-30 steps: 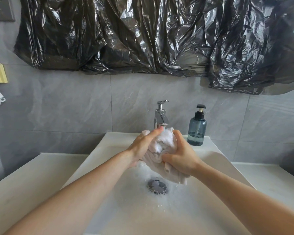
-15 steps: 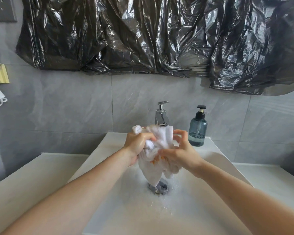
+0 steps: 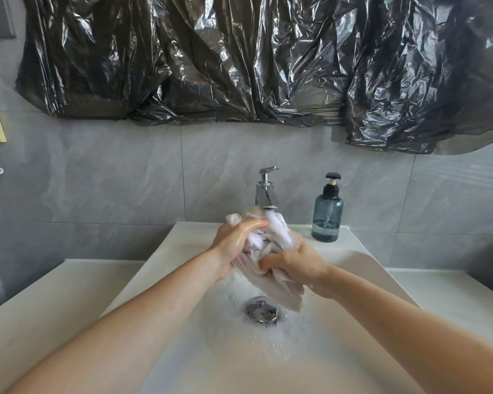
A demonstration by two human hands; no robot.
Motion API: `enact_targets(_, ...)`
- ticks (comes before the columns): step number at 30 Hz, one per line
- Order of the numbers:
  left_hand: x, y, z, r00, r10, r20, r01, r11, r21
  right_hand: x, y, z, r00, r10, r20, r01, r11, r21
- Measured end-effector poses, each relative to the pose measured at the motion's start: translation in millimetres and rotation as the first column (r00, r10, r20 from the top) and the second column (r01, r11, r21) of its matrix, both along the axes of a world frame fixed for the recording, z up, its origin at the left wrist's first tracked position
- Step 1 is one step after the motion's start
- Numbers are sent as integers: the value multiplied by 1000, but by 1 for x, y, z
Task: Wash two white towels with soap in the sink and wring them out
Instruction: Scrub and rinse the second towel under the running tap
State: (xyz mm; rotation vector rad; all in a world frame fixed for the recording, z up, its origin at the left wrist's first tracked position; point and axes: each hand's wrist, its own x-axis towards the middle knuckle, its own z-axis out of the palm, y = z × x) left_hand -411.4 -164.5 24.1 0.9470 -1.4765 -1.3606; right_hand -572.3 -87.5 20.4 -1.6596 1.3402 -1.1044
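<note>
White towel [image 3: 268, 245] bunched under faucet [image 3: 265, 191]; left hand [image 3: 236, 245] and right hand [image 3: 296, 264] both clenched around it, forearms converging.

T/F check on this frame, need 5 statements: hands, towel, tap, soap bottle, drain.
1. Both hands hold the white towel under the faucet. True: left hand and right hand each have a grip on the bunched cloth.
2. The tap is off. False: water runs from the spout onto the towel.
3. The soap bottle lies on its side in the basin. False: it stands upright on the sink ledge, right of the faucet.
4. The drain is covered by the towel. False: the drain is visible, the towel's lower end hanging just above it.
5. Black plastic sheeting hangs on the wall above the sink. True.
</note>
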Motion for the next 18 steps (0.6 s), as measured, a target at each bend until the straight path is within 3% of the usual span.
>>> enact_targets(3,0,4,4,968,60,244,-35,994,-106,-2,3,1,986,-118,-122,106,990,-94)
enact_targets(5,3,7,3,949,4,316,9,999,-39,-4,2,3,960,-205,-191,169,967,-189)
enact_targets(7,3,12,5,962,-34,270,19,998,57,-5,-1,2,938,-263,-224,211,950,-231)
enact_targets(10,2,5,7,990,66,121,-79,991,109,-6,-6,-2,876,-356,-326,261,917,-302)
enact_targets(12,6,6,11,997,-51,61,44,992,115,-5,-6,-2,836,-382,-394,238,900,-366)
enact_targets(16,17,11,8,952,-274,136,251,954,162,-2,-3,-1,772,-346,-533,140,911,-387)
enact_targets(18,14,11,3,935,-298,194,275,952,137,-1,-2,-1,754,-296,-586,85,929,-360)
